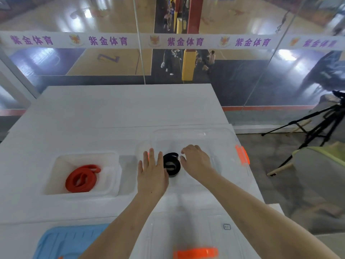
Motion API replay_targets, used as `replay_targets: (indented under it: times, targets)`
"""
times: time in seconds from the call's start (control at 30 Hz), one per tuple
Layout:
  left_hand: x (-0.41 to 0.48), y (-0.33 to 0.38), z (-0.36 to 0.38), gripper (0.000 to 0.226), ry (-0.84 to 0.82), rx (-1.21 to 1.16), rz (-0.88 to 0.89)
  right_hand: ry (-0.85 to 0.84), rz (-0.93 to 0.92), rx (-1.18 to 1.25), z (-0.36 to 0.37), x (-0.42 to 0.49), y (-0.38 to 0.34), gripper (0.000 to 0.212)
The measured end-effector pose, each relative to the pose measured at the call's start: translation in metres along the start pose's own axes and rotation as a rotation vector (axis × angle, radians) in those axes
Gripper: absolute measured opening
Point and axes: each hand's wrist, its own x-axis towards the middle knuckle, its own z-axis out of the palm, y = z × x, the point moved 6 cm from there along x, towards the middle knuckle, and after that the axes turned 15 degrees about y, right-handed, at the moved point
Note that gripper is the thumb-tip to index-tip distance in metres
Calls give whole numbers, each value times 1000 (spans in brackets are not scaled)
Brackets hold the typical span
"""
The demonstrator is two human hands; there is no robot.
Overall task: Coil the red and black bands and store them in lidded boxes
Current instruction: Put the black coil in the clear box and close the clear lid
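Between the two hands, left (152,171) and right (196,161), both open and holding nothing, the coiled black band (171,165) lies in the clear box (220,146), probably being steadied against uncoiling; red band (82,177) sits boxed beyond the left hand.

One wide-angle camera rides on the person's head, looking forward and steeply down over the white bench (112,116); both forearms reach in from the bottom edge, close to the lens; beyond the bench's far edge, a glass wall and a tripod (317,124) at right.
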Motion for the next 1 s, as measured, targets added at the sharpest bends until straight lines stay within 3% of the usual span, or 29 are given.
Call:
replay_targets:
  times: [0.2, 0.33, 0.5, 0.77, 1.0]
  targets:
    - [-94, 10, -37, 57, 106, -70, 81, 234, -53, 31, -73, -117, -6, 19]
    - [-158, 7, -34, 48, 148, -140, 69, 267, 4, 3, -83, -206, 23, 17]
    - [-230, -10, 18, 47, -38, -83, -24, 100, 211, -56, -49, -283, 89, 20]
    - [-291, -43, 100, 60, -418, -52, -345, -286, 492, -70, 11, -349, 162, 51]
    - [-295, -51, 119, 61, -436, -162, -543, -324, 599, 117, 42, -373, 179, 59]
